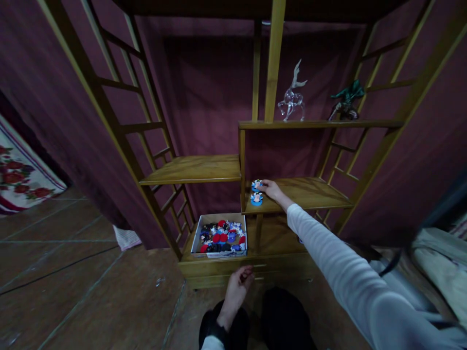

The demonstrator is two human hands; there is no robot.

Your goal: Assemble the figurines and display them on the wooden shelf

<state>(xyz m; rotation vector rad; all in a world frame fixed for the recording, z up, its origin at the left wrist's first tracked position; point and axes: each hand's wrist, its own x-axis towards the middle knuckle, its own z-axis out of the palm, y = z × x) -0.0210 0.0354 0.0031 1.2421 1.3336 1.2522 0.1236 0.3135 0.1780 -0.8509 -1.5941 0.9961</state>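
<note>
My right hand (270, 188) reaches onto the middle right shelf, its fingers closed on a small blue-and-white figurine (256, 184) near the upright. Just in front of that one, a similar figurine (256, 199) stands on a round blue base at the shelf's left end. Low in front of the cabinet, my left hand (239, 287) hangs with its fingers curled together; whatever lies inside them, if anything, is hidden. To its upper left, a shallow cardboard box (194, 247) holds many small red, blue, black and white figurines (222, 237).
The wooden shelf (306, 193) is under my right hand, with a higher shelf (321, 125) bearing a clear deer figurine (292, 99) and a dark green figure (347, 101). Another shelf (197, 168) juts out left. A cable (62, 270) crosses the tiled floor.
</note>
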